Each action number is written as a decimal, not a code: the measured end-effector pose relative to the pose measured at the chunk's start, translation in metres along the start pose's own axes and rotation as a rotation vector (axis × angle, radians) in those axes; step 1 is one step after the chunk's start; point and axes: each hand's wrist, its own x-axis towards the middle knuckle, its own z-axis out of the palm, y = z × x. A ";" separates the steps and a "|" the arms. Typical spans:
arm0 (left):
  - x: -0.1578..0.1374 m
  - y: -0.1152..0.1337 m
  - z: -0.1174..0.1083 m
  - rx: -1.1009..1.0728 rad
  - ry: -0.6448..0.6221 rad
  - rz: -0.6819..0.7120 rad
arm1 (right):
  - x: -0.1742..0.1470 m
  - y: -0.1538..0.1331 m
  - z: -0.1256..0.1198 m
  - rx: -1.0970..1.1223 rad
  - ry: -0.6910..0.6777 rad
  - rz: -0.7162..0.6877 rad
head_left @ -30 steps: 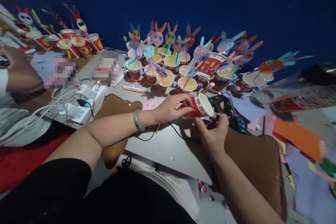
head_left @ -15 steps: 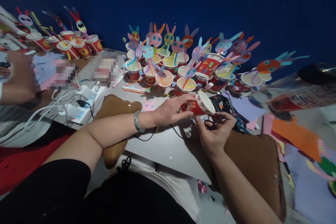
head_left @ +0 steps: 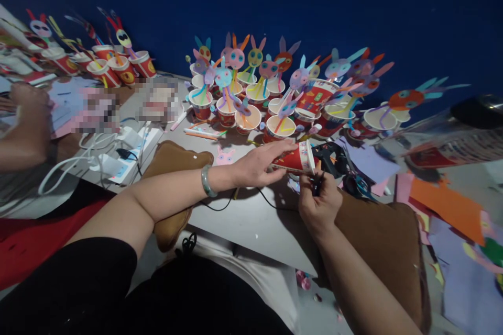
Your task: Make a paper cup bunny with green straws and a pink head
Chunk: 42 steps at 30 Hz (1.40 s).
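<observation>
1. Left hand (head_left: 257, 165): grasps the red paper cup (head_left: 296, 160) around its side; the cup is tilted sideways, mouth facing right;
2. Right hand (head_left: 321, 200): clenched around a small dark object (head_left: 318, 184), identity unclear, at the cup's rim;
3. Cup location: between both hands, above the table (head_left: 245, 225), near the decorated cups (head_left: 315, 96).

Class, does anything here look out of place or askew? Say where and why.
At the back, one red cup sits tilted and higher than neighbouring cups, apparently stacked on another. Pink scraps lie below the table, seemingly dropped. The sideways cup is simply held by the left hand.
</observation>
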 end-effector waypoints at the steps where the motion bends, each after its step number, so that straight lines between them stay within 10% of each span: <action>1: 0.000 -0.001 0.000 0.003 -0.022 0.006 | 0.000 -0.001 0.000 -0.010 0.001 -0.018; 23: 0.003 -0.001 0.009 -0.270 -0.086 -0.350 | -0.008 -0.013 -0.009 0.423 -0.385 -0.191; 33: 0.010 0.000 -0.004 -0.660 -0.140 -0.567 | -0.002 -0.015 -0.011 0.465 0.037 0.106; 42: 0.007 -0.006 -0.002 -0.607 -0.161 -0.611 | -0.002 -0.014 -0.007 0.325 -0.024 0.067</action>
